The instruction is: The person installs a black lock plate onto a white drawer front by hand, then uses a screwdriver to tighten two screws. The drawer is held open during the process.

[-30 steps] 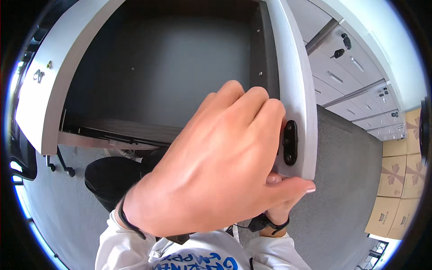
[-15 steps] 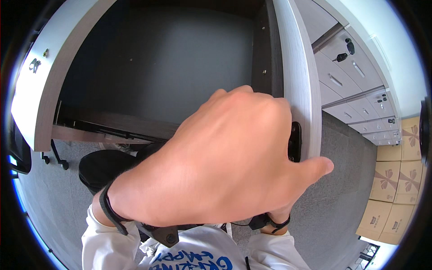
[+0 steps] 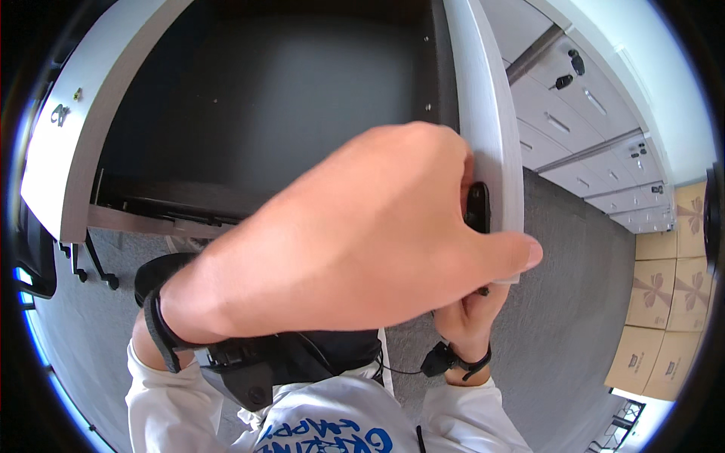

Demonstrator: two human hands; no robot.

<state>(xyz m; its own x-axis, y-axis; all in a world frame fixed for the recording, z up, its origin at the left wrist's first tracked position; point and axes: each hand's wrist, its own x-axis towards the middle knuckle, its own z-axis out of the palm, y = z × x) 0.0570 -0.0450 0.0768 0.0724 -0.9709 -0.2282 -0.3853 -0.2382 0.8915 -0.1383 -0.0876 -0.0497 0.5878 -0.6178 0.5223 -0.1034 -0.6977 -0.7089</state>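
A dark, open drawer (image 3: 302, 90) with a black inside spreads out in front of me. Along its right side runs a light wood-grain drawer front (image 3: 487, 98), seen edge-on. My left hand (image 3: 362, 234) reaches across and closes over this panel, its thumb lying over the outer side and its other fingers curled out of sight on the inner side. Beside those fingers, a glossy black fitting (image 3: 478, 208) sits on the panel. My right hand (image 3: 470, 317) is below, at the panel's near end, with its fingers bent and partly hidden behind the left hand.
At left stands a light cabinet face (image 3: 57, 162) with a key (image 3: 59, 115) in it. Grey drawer cabinets (image 3: 559, 113) with keys line the right side. Cardboard boxes (image 3: 649, 294) are stacked beyond the grey carpet (image 3: 563, 302). Chair legs (image 3: 98, 260) show at left.
My left hand has shifted up and slightly left in view, with the drawer front. More of my right hand now shows below it at the panel's near end.
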